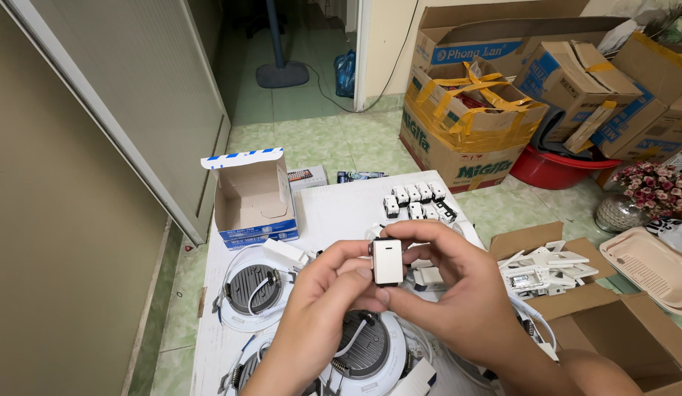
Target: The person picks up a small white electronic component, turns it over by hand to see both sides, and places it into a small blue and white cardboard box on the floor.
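Both hands hold one small white rectangular switch module (388,261) above the white table (341,209). My left hand (319,308) pinches its lower left side with thumb and fingers. My right hand (451,286) wraps over its top and right side. Under the hands lie round white recessed light fittings (251,291) with grey finned backs and white wires. A cluster of similar small white switch modules (418,202) sits further back on the table.
An open small blue-and-white cardboard box (254,198) stands at the table's left. An open brown carton (575,286) with white plastic frames sits to the right. Stacked cardboard boxes (473,110), a red basin (550,170) and a flower vase (638,198) fill the floor at the right.
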